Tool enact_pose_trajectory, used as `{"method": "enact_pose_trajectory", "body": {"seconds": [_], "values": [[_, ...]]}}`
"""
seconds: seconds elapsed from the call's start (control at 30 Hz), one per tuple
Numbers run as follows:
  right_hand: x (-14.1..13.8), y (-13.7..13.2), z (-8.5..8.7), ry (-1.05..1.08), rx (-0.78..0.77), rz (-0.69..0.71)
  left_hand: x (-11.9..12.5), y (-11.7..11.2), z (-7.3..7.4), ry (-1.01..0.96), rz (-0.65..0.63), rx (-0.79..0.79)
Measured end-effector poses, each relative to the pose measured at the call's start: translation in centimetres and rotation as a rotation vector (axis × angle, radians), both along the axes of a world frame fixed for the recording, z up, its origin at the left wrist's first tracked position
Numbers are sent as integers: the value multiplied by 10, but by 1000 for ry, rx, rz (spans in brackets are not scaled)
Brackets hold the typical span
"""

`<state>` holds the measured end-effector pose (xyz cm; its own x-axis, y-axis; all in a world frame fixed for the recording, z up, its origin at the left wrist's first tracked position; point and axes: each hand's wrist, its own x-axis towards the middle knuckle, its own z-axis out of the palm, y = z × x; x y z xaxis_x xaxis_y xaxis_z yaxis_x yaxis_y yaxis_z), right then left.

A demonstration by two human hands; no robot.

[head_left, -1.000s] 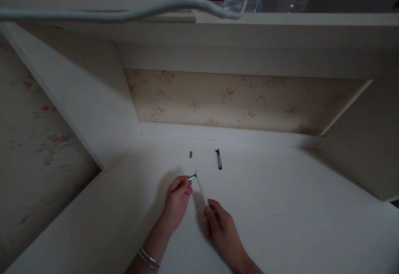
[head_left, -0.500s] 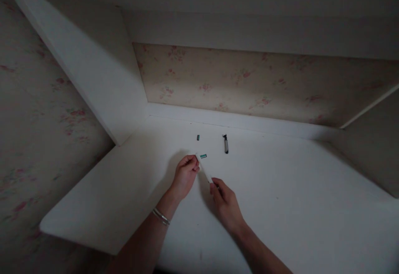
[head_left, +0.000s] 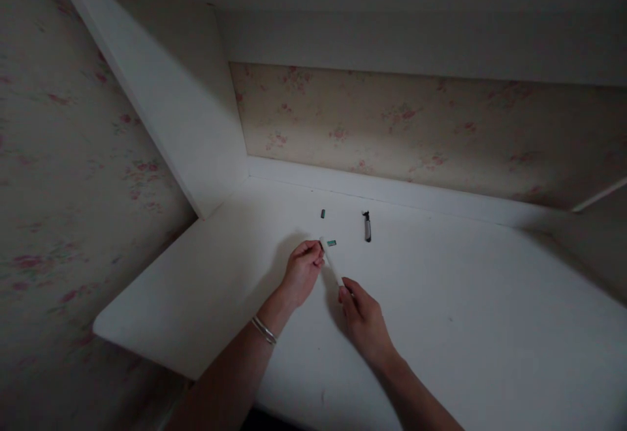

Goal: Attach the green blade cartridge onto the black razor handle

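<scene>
My right hand (head_left: pixel 365 320) is closed round the lower end of a slim white toothbrush-like stick (head_left: pixel 333 268), which slants up to the left. Its pale upper end (head_left: pixel 322 240) meets the fingertips of my left hand (head_left: pixel 304 271). Those fingers are pinched on a small dark piece, perhaps a razor cartridge, mostly hidden by them. Just right of the pinch lies a green-and-black razor cartridge (head_left: pixel 332 243). A second cartridge (head_left: pixel 322 213) rests farther back. To the right, a short grey-and-black razor handle (head_left: pixel 367 227) lies on the white desk (head_left: pixel 441 268).
A white side panel (head_left: pixel 171 104) stands at the left of the desk, and a low white ledge (head_left: pixel 392 186) runs along its back. Overhead is a shelf board (head_left: pixel 392 42). Floral wallpaper (head_left: pixel 392 124) covers the wall behind.
My view has turned slightly left, so everything sits a little farther right in the picture. Both hands keep their hold, and the stick's upper end stays at the left fingertips.
</scene>
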<state>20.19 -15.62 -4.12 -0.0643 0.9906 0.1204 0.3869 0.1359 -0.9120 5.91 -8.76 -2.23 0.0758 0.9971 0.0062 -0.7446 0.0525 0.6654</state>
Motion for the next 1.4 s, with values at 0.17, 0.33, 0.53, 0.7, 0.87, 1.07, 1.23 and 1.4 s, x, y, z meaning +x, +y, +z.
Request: {"method": "enact_pose_trajectory", "body": {"seconds": [0.17, 0.33, 0.53, 0.7, 0.87, 1.07, 1.23, 1.4], "values": [[1, 1, 0, -8, 4, -75, -1, 1, -1, -14, 17, -9], [0, -1, 2, -11, 28, 16, 0, 0, 2, -12, 33, -12], [2, -1, 3, -37, 39, -67, 0, -1, 5, -3, 45, -26], [3, 0, 2, -71, 87, 5, -1, 0, 4, -14, 39, -17], [4, 1, 2, -85, 99, -78, -2, 0, 4, -37, 32, -20], [4, 2, 0, -105, 141, -67, -3, 0, 3, -54, 9, -17], [6, 4, -2, -120, 141, -34, -3, 0, 2, -58, -5, -16], [7, 5, -3, -89, 138, -61, -3, 0, 2, -66, 0, -29]]}}
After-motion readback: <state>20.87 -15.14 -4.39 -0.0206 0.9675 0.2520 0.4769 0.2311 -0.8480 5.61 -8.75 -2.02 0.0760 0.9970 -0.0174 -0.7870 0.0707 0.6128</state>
